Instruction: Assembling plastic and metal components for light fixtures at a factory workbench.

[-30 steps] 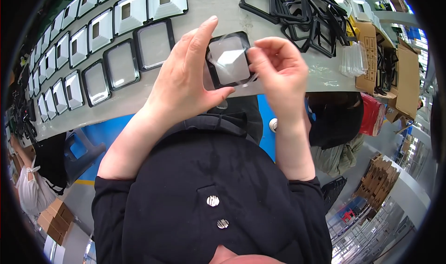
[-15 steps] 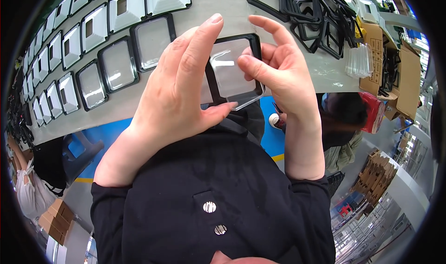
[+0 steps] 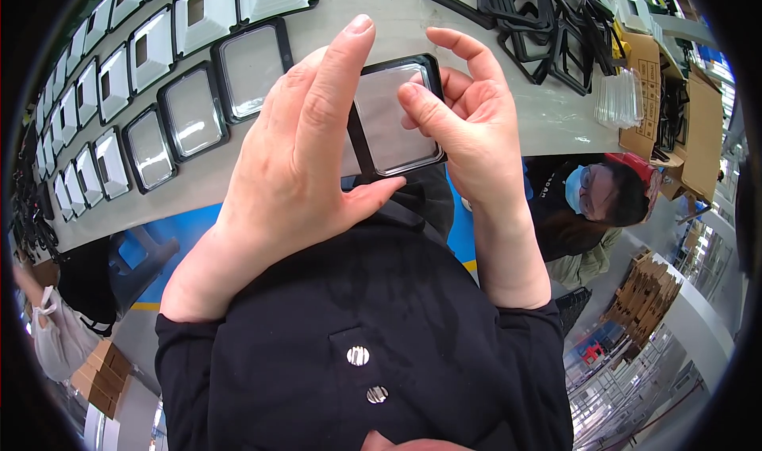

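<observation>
Between my hands, in front of my chest, is a black rectangular frame (image 3: 362, 143) with a clear panel (image 3: 379, 117) lying inside its border. My left hand (image 3: 294, 149) grips the frame's left side, its thumb along the lower left corner and its fingers stretched upward. From the right, my right hand (image 3: 475, 129) pinches the frame's right side. Its thumb lies over the panel and a fingertip shows through the clear plastic behind. The other right fingers curl loosely above the corner.
Framed clear panels (image 3: 190, 113) and rows of white tapered housings in black frames (image 3: 205, 14) fill the table's left. Loose black frames (image 3: 548, 26) are heaped at the far right, near a stack of clear panels (image 3: 619, 102) and a cardboard box (image 3: 641, 94). A masked person (image 3: 591, 193) is at right.
The clear panel's lower edge, which stuck out past the frame, now lies within it. My right thumb has shifted slightly up and left. The person at right has moved their head.
</observation>
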Demonstrator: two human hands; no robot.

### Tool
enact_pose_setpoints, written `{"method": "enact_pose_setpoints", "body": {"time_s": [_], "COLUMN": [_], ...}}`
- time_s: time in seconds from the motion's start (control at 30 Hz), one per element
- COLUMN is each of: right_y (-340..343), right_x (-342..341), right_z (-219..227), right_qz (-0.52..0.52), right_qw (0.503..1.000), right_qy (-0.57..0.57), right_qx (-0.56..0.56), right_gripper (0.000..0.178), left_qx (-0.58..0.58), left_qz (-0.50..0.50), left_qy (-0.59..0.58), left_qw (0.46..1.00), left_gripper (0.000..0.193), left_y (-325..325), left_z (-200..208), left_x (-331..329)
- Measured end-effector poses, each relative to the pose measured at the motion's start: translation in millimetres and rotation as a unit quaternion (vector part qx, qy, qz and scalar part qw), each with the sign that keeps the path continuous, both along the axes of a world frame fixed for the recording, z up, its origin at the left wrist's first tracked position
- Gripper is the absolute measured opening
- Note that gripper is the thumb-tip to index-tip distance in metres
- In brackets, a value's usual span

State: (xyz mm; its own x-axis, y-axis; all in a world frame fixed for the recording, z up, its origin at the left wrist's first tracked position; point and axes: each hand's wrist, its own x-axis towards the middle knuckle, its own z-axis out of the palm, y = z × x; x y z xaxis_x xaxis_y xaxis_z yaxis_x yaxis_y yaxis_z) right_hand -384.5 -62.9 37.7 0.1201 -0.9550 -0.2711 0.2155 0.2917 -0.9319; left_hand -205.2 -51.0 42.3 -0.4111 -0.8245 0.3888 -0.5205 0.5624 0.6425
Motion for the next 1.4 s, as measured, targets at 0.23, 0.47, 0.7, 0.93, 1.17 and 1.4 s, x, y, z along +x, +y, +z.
{"method": "enact_pose_setpoints", "body": {"time_s": [0.23,0.47,0.7,0.93,1.17,1.4], "right_y": [-2.0,1.1,29.7,24.3,-8.5,-78.2], "right_x": [5.6,-2.5,-19.3,-6.5,-25.2,-16.2], "right_z": [-16.0,-18.2,-19.9,-15.5,28.1,52.6], "right_qz": [-0.007,-0.013,0.201,0.192,0.288,0.279], "right_qw": [0.993,0.727,0.611,0.59,0.702,0.698], "right_qy": [0.101,0.57,0.668,0.679,0.536,0.484], "right_qx": [-0.054,-0.384,-0.373,-0.393,-0.37,-0.449], "right_gripper": [0.051,0.05,0.048,0.05,0.058,0.057], "left_qx": [-0.009,-0.011,-0.001,-0.011,0.019,-0.026], "left_qz": [0.011,0.05,0.038,0.036,0.015,0.036], "left_qy": [-0.029,-0.109,-0.074,-0.102,-0.119,-0.122], "left_qw": [0.999,0.993,0.997,0.994,0.993,0.992], "left_gripper": [0.118,0.117,0.116,0.099,0.091,0.095], "left_y": [-4.5,-5.9,-9.8,-12.3,-13.0,-58.3], "left_z": [-12.9,-21.9,-32.1,-22.0,2.6,39.7], "left_x": [0.2,4.4,4.7,5.9,12.9,25.5]}}
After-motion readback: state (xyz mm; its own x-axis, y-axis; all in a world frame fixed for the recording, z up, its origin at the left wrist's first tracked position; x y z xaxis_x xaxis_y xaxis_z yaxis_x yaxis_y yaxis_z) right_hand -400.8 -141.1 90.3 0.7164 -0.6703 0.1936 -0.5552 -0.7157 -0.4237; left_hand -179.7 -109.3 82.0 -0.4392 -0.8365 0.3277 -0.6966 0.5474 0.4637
